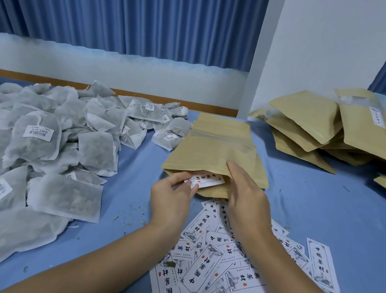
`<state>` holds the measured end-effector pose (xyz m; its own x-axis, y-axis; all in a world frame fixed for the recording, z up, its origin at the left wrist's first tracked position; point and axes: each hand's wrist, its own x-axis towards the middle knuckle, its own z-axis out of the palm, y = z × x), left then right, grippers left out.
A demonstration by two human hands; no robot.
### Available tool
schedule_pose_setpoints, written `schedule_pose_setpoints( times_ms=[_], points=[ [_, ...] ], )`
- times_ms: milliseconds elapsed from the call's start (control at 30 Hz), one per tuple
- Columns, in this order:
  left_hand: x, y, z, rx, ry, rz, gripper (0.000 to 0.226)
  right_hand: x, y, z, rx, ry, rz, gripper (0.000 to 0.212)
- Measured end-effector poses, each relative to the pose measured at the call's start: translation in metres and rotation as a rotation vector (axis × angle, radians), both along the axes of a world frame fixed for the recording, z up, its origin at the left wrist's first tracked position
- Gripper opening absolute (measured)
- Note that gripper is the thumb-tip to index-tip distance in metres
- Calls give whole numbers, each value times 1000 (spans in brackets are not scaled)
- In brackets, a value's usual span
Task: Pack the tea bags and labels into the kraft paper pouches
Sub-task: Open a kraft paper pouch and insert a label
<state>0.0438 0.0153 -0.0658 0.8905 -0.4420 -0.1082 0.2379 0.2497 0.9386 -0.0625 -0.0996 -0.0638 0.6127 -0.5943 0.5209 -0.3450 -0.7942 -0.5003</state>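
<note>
Head view: your left hand (pixel 171 198) is pinching a label (pixel 205 180) half inside the pouch (pixel 212 152); your right hand (pixel 246 197) is gripping its mouth.

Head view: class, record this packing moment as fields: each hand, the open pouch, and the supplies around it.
kraft paper pouch: lying flat, mouth toward the person
left hand: pinches a label part way into that mouth
right hand: holds the mouth's upper edge
tea bags: heaped at the left
loose labels: scattered nearest the person
other pouches: piled at the right
</note>
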Motion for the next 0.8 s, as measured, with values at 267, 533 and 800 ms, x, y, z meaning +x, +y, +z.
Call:
schedule_pose_setpoints(
  times_ms=[267,533,800],
  points=[
    [-5,-32,15,172,-263,-343,37,3,5,-2,-31,-91,102,58],
    [33,-76,24,917,-555,-754,47,-3,8,-1,32,-200,119,54],
    [55,-100,42,906,-860,-578,47,2,-3,5,-44,-183,73,51]
  ],
)
